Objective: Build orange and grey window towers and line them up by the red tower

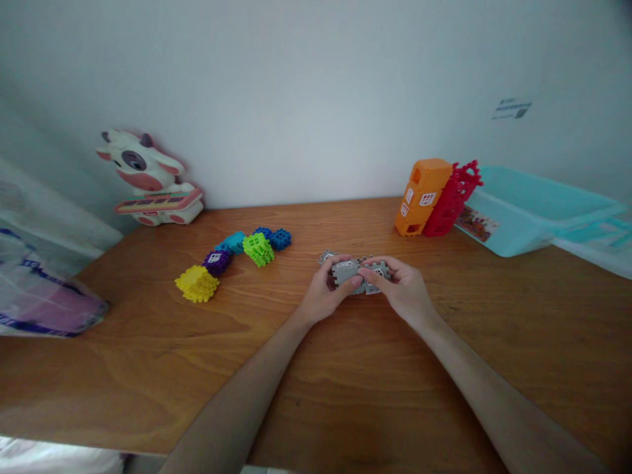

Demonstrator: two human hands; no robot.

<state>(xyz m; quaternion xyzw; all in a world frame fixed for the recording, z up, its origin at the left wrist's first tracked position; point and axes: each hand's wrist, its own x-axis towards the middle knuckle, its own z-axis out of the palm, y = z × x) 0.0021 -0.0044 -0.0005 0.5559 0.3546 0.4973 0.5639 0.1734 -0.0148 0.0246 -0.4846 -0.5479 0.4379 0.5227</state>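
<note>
The left hand (pixel 320 296) is gripping the left end of the grey block pieces (pixel 347 270), slightly right of the frame's centre, low over the table (pixel 316 382). Their long axis is running left to right. The right hand (pixel 405 289) is pinching the opposite end, and both hands are equally near.

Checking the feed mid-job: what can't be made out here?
Head view: how the grey pieces join, covered by the left hand and right hand.
Head view: text on the wall label, blurred.
Head view: far end of the blue bin, cut off by the right edge.
</note>
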